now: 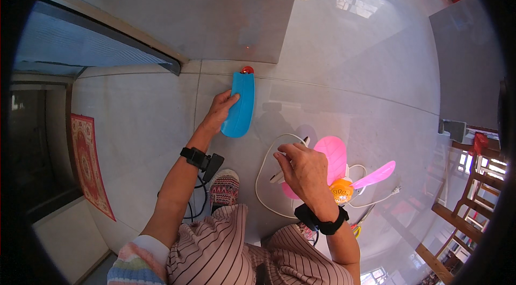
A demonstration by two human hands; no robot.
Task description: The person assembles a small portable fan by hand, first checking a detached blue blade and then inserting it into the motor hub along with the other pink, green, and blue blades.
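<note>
My left hand point(219, 110) is closed on the near side of a blue curved plastic blade point(240, 107), its thumb lying on the blade's face. Just past the blade's far end shows a small shiny red round piece point(247, 70); whether the two are joined I cannot tell. My right hand point(305, 169) hovers to the right with fingers curled and thumb close to the forefinger. Anything inside it is hidden. Beside and partly behind that hand lies a small fan with pink leaf-shaped blades point(330, 157) and a yellow-orange centre point(341, 191).
A white cord point(258, 180) loops on the tiled floor around the fan, and its plug point(396, 190) lies to the right. Yellow-handled scissors or pliers point(357, 230) lie near my right forearm. A red patterned mat point(90, 158) is at left, wooden ladder-like furniture point(473, 199) at right.
</note>
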